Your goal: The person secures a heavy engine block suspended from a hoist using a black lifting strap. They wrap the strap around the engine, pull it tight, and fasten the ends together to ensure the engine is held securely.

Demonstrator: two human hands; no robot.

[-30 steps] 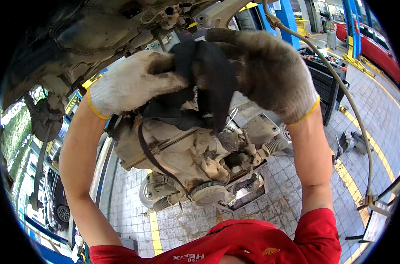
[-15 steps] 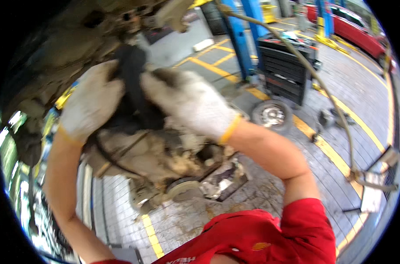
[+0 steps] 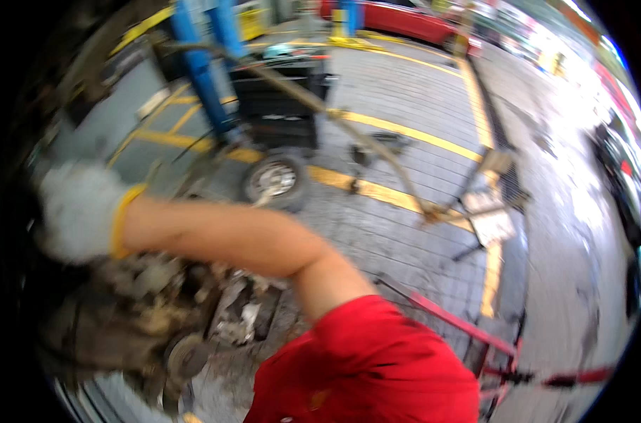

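My right hand (image 3: 81, 211), in a white knit glove with a yellow cuff, reaches to the far left beside the dark underside of a raised vehicle. Its fingers are smeared by motion and lost in shadow, so whether they grip anything cannot be told. Below the glove hangs a greasy, brownish metal assembly (image 3: 123, 338) with a round pulley-like disc (image 3: 186, 354) at its lower end. My left hand is outside the picture. The black part seen between the hands earlier cannot be made out now.
A loose wheel (image 3: 275, 180) lies before a black tool cabinet (image 3: 278, 106) and a blue lift post (image 3: 200, 70). A long bent pole (image 3: 349, 130) slants down to a metal stand (image 3: 490, 218). Red metal framing (image 3: 461, 324) is at lower right; a red car (image 3: 398, 21) stands behind.
The view has swung right, so the scene has shifted left. My left hand and the black part have gone from sight. My right hand now appears at the left rim.
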